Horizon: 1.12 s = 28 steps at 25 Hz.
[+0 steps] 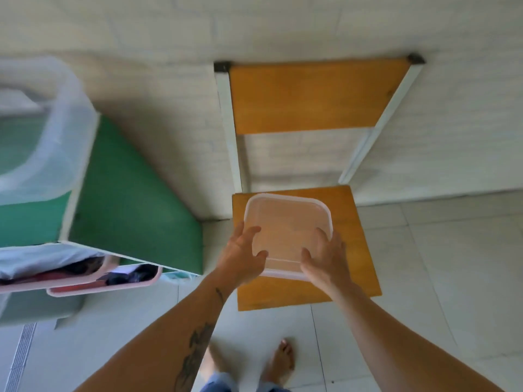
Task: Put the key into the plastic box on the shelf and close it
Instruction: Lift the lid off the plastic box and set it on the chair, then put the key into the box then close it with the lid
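A clear square plastic box (285, 222) with its lid on is over the orange wooden shelf board (359, 250); whether it rests on the board I cannot tell. My left hand (240, 256) grips its near left corner, fingers spread over the lid. My right hand (325, 256) holds the near right corner, fingers on top. The key is not visible; whether it lies inside the box cannot be made out through the cloudy plastic.
A second orange board (311, 94) of the white-framed shelf sits above, against the white wall. To the left stands a green fabric cabinet (127, 207) with a translucent bin (56, 123) on top and pink trays (99, 287) of clothes. My bare feet (280, 360) stand on pale floor tiles.
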Each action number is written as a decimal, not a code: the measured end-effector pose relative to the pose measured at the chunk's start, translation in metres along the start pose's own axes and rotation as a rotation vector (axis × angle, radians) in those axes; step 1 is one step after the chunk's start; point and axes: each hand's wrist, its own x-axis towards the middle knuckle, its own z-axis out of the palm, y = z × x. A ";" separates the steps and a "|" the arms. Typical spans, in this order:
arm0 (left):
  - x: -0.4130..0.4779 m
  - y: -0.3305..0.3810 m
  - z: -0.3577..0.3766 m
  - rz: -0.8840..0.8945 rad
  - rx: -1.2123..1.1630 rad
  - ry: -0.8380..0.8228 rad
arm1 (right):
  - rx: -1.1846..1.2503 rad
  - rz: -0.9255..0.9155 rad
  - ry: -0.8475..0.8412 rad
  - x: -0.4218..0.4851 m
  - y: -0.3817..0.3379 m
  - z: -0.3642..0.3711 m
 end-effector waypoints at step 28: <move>-0.103 0.080 -0.164 -0.006 -0.371 0.473 | 0.259 -0.462 -0.031 -0.070 -0.163 -0.146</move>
